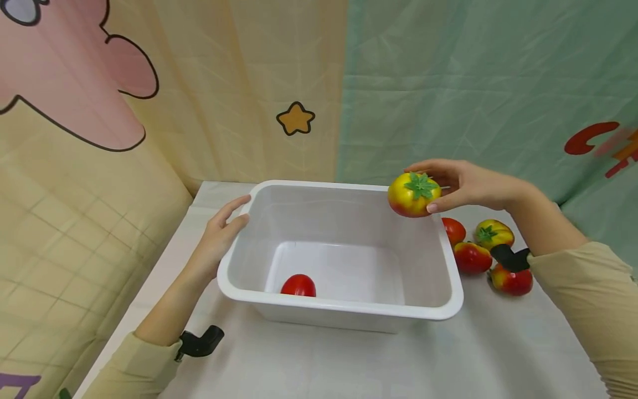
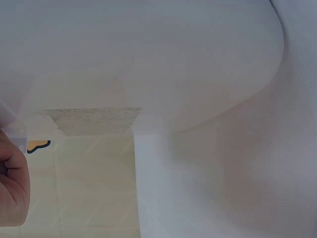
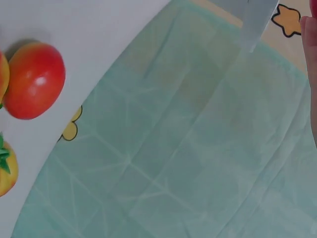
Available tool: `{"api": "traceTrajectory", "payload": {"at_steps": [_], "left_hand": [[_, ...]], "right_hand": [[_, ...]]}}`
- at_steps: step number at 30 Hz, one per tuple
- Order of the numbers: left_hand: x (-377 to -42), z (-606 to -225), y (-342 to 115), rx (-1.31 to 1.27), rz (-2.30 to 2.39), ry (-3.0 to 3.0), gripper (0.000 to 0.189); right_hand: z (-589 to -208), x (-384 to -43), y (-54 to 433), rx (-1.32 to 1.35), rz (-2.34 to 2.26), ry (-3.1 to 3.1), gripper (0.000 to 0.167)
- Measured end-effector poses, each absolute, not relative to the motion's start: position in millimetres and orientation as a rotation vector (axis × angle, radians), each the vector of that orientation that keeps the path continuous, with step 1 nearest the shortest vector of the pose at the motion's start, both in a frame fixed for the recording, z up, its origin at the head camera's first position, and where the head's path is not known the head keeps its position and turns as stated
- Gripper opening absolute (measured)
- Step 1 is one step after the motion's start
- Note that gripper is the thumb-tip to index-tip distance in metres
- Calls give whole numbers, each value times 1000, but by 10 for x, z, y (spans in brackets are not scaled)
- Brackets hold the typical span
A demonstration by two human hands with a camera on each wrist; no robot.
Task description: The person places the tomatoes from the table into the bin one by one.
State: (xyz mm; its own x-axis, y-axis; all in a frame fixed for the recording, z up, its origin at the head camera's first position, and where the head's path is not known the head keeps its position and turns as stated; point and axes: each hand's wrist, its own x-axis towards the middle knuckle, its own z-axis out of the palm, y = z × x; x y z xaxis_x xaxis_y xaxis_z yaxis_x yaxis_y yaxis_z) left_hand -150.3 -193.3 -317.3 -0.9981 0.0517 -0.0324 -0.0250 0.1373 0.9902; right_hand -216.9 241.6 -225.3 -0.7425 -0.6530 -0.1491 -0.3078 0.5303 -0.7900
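A white plastic tub (image 1: 339,310) sits on the table, and a red tomato-like fruit (image 1: 298,285) lies inside by its near wall. My left hand (image 1: 217,235) grips the tub's left rim, with thumb and forefinger on the edge. My right hand (image 1: 461,183) holds a yellow-and-red tomato (image 1: 411,195) with a green leafy top, above the tub's far right corner. In the left wrist view, part of the left hand (image 2: 12,186) shows beside the tub wall (image 2: 148,64). Only a sliver of the right hand (image 3: 311,64) appears in the right wrist view.
Right of the tub lie several fruits: a red one (image 1: 452,230), a yellow one with green leaves (image 1: 493,234) and two red-yellow ones (image 1: 472,258). A white cloth (image 1: 309,366) covers the table. Printed curtains (image 1: 468,83) hang behind and at the left.
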Motion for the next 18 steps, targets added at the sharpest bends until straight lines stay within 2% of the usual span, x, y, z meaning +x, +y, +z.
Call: {"api": "traceTrajectory", "payload": {"at_steps": [18], "left_hand": [[-1507,-3161,-1921,-1,2018,2329,49]], "right_hand": [[-2203,-2324,1803,-890,-1016,2207,63]]}}
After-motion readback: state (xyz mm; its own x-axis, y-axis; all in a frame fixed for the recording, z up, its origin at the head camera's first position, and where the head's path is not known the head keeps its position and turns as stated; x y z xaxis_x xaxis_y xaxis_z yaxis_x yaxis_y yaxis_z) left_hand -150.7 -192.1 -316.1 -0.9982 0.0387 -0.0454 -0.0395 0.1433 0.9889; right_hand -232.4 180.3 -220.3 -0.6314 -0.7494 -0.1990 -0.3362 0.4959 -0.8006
